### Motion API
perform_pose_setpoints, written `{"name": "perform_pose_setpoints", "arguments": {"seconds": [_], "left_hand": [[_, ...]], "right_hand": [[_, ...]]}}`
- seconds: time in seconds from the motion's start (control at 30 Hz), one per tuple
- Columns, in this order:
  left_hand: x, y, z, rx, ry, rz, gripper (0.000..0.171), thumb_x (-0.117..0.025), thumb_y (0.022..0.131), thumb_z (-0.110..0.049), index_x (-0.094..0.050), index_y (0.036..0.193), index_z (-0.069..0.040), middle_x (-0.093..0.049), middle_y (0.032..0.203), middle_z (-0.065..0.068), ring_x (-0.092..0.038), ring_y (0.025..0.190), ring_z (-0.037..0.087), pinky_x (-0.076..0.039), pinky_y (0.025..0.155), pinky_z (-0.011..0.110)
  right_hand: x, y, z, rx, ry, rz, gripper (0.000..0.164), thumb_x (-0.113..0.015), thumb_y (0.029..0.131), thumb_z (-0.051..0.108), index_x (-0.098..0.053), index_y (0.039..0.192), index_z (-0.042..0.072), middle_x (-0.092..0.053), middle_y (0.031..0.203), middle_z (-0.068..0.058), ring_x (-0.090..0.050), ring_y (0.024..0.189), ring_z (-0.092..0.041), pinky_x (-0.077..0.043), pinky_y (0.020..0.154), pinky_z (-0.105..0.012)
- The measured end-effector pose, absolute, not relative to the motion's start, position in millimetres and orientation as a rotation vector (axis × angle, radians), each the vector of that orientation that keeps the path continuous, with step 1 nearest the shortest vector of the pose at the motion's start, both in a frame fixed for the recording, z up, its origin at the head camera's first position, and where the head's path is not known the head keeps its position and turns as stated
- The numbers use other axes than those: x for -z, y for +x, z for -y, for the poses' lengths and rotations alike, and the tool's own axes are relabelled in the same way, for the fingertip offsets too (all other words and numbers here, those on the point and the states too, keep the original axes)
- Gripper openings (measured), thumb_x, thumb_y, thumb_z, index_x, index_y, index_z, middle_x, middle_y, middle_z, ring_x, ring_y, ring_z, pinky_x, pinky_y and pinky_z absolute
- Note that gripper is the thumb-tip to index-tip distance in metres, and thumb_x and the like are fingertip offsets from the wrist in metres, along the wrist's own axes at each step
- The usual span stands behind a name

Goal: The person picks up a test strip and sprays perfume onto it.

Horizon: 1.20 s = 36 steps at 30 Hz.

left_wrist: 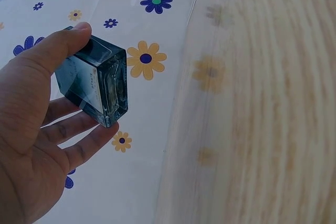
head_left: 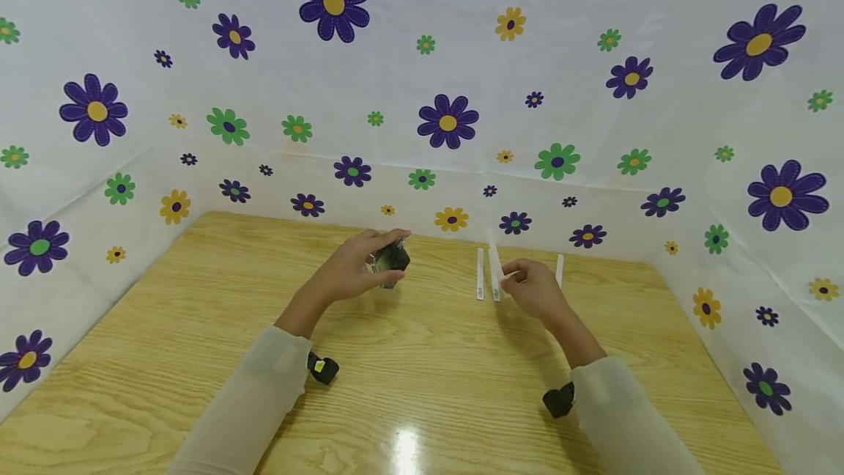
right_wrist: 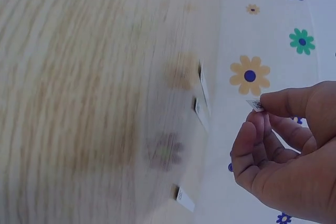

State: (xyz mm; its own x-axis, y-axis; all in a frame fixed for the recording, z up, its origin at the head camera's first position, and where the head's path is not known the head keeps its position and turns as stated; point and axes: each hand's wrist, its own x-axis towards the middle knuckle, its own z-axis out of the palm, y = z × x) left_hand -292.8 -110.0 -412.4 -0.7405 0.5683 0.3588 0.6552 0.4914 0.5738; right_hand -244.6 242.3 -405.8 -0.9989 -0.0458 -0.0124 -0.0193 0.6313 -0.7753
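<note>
My left hand (head_left: 348, 267) grips a square glass perfume bottle (head_left: 393, 258) above the table, thumb on one side and fingers on the other. In the left wrist view the bottle (left_wrist: 92, 77) is bluish, see-through and tilted, with a pale label. To the right, my right hand (head_left: 535, 290) pinches the end of a narrow white paper test strip (head_left: 497, 261) between thumb and forefinger. Small print shows on the pinched end of the strip (right_wrist: 255, 104). Two similar strips lie side by side near it, a left one (head_left: 480, 275) and a right one (head_left: 495, 290).
Another white strip (head_left: 560, 268) lies behind my right hand, partly hidden. The wooden table (head_left: 409, 358) ends at a white flowered cloth (head_left: 395, 79) that rises behind and at both sides. Black wrist cameras sit under the left cuff (head_left: 323, 369) and right cuff (head_left: 559, 400).
</note>
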Motion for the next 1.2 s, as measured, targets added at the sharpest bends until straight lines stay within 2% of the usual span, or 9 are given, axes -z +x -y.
{"name": "perform_pose_setpoints", "arguments": {"seconds": [0.1,0.23,0.43,0.7,0.9,1.03,1.2], "left_hand": [[413,-293,110,1.082,-1.076,2.607,0.069,-0.076,0.094,-0.039,-0.046,0.155,-0.034,-0.06,0.137,0.006,-0.056,0.122,0.025,-0.052,0.087,0.045],[413,-293,110,1.079,-1.086,2.605,0.07,-0.076,0.094,-0.04,-0.045,0.156,-0.033,-0.059,0.14,0.007,-0.056,0.125,0.026,-0.053,0.088,0.046],[413,-294,110,1.078,-1.086,2.603,0.07,-0.076,0.093,-0.04,-0.045,0.156,-0.034,-0.059,0.14,0.007,-0.056,0.125,0.026,-0.053,0.089,0.046],[414,-295,110,1.093,-1.084,2.6,0.069,-0.077,0.093,-0.039,-0.046,0.155,-0.035,-0.059,0.14,0.006,-0.055,0.126,0.026,-0.053,0.09,0.047],[414,-295,110,1.097,-1.08,2.598,0.069,-0.077,0.093,-0.039,-0.046,0.155,-0.035,-0.06,0.138,0.007,-0.056,0.124,0.026,-0.053,0.092,0.049],[414,-295,110,1.095,-1.073,2.609,0.069,-0.077,0.093,-0.039,-0.046,0.155,-0.036,-0.06,0.136,0.008,-0.057,0.122,0.026,-0.053,0.092,0.05],[415,-295,110,1.089,-1.081,2.611,0.069,-0.076,0.094,-0.039,-0.047,0.156,-0.03,-0.06,0.135,0.009,-0.057,0.121,0.028,-0.052,0.093,0.051]], "right_hand": [[405,-242,-237,1.316,-0.133,-2.817,0.029,-0.062,0.1,0.008,-0.065,0.125,-0.007,-0.07,0.1,-0.02,-0.065,0.086,-0.031,-0.048,0.065,-0.032],[402,-237,-230,1.302,-0.212,-2.817,0.028,-0.062,0.1,0.008,-0.065,0.124,-0.006,-0.07,0.1,-0.021,-0.068,0.093,-0.035,-0.052,0.069,-0.035],[398,-230,-218,1.247,-0.308,-2.837,0.025,-0.063,0.101,0.008,-0.067,0.122,-0.003,-0.071,0.099,-0.014,-0.067,0.094,-0.028,-0.055,0.074,-0.039],[393,-223,-202,1.207,-0.443,-2.843,0.022,-0.063,0.1,0.007,-0.068,0.119,-0.002,-0.072,0.095,-0.01,-0.066,0.086,-0.022,-0.054,0.073,-0.037],[391,-219,-189,1.19,-0.514,-2.818,0.021,-0.063,0.1,0.007,-0.068,0.119,-0.001,-0.072,0.095,-0.013,-0.063,0.079,-0.018,-0.052,0.07,-0.034],[392,-218,-182,1.183,-0.567,-2.809,0.021,-0.062,0.1,0.005,-0.069,0.119,-0.002,-0.071,0.095,-0.011,-0.064,0.08,-0.017,-0.053,0.07,-0.034],[392,-217,-176,1.216,-0.557,-2.791,0.021,-0.063,0.1,0.005,-0.069,0.119,0.0,-0.071,0.095,-0.008,-0.066,0.081,-0.018,-0.054,0.069,-0.034]]}}
